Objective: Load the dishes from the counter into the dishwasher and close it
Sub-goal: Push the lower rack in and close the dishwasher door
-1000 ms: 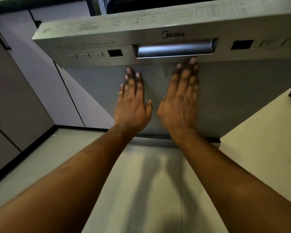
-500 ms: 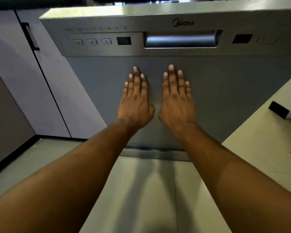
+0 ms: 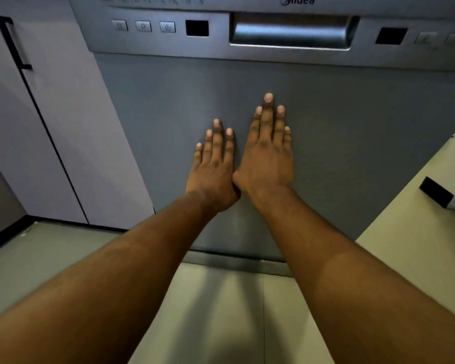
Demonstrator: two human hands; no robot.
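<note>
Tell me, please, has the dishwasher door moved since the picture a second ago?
Yes. The dishwasher door has swung up toward shut: a second ago it leaned out from the cabinet; now it looks flush. The left hand and right hand lie flat on it.

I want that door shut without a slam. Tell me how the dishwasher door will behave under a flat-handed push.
The dishwasher door looks like a rigid metal panel, so it should swing as one piece without flexing. Its smooth face may let the left hand and right hand slide. It probably turns on a bottom hinge, so pushing higher, nearer the handle, likely takes less effort.
</note>
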